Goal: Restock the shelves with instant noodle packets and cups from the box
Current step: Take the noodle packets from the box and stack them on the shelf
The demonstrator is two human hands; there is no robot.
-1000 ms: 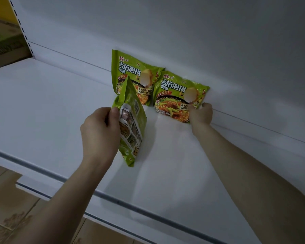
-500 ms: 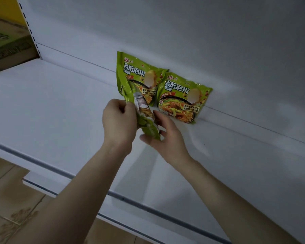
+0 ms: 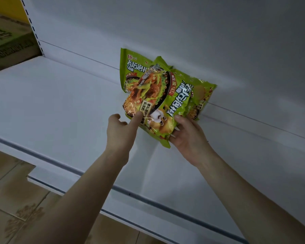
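Over at nine to ten o'clock sits a cardboard box (image 3: 9,41) with green print, tucked past the perforated white upright (image 3: 33,26) of the shelving. The white shelf (image 3: 48,106) runs wide across the middle, tan floor tiles (image 3: 16,205) showing below its front edge at seven o'clock. Here's the left hand (image 3: 121,133), fingers loosely spread, one fingertip (image 3: 139,115) touching the lower left edge of the green noodle packet (image 3: 158,106) in front, nothing pinched in it. That packet is up near centre, turned sideways with its printed face toward the camera, lying across two more. One standing packet (image 3: 128,67) leans upright on the back panel (image 3: 183,32) at twelve o'clock; another packet (image 3: 203,95) peeks out at one o'clock, mostly covered. The right hand (image 3: 188,138) cups the front packet's lower corner from underneath, thumb on the face, fingers curled behind it.
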